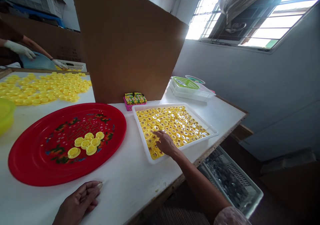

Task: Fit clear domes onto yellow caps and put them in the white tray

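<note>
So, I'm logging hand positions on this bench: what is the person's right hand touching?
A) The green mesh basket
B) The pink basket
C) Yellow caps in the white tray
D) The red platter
C. The fingers of the right hand rest on the yellow caps in the white tray.

A pale pink patterned fabric sleeve (231,217), softly creased and loose in cut, is worn on the upper part of the right arm. The long, uncovered right forearm (200,185) is seen below its edge. No glove or ring is worn on the bare left hand (77,203) or the bare right hand (166,144).
</note>
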Demonstrator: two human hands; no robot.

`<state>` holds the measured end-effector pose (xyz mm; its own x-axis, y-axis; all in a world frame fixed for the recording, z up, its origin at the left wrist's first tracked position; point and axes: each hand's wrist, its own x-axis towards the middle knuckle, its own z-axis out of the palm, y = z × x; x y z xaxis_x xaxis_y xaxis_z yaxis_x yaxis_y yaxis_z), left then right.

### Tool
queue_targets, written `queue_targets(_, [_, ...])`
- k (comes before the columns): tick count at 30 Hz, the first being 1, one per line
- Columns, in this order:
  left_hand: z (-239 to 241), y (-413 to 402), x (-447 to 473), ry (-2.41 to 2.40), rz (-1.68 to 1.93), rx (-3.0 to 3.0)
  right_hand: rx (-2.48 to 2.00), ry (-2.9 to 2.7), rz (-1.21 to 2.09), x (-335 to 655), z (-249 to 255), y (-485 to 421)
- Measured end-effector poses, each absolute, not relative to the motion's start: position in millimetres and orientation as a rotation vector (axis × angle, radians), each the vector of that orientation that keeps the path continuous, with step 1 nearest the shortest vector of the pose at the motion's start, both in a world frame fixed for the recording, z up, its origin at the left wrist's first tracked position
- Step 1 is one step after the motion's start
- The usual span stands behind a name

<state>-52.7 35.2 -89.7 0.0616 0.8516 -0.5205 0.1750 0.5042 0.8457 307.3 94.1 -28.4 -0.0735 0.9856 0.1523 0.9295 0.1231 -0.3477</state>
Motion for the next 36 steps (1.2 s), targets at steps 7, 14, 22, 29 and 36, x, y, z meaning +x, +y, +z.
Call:
queue_targets(7, [-90.1, 31.9, -43.9, 1.487, 0.741, 0.98, -1.746, -2.067, 0.187, 296.1, -21.2, 82.0])
queue_targets(14, [-55.4, 28.5, -44.9, 1.477, 0.697, 1.202, -1.584, -2.034, 0.021, 270.5, -12.9, 67.4])
queue_targets(22, [-9.1, 105.8, -81.3, 2.124, 0.595, 2.084, -1.217, -2.148, 0.37, 191.4, -33.0, 16.2])
queue_targets(29, [-25.8, 147.5, -89.2, 2.051, 0.364, 2.218, -1.181, -2.172, 0.542, 165.7, -49.6, -1.4])
queue_targets(36, [-4.5, 105.5, -90.1, 2.071, 0.446, 2.157, -1.143, -2.21, 0.775, 154.4, -45.2, -5.9])
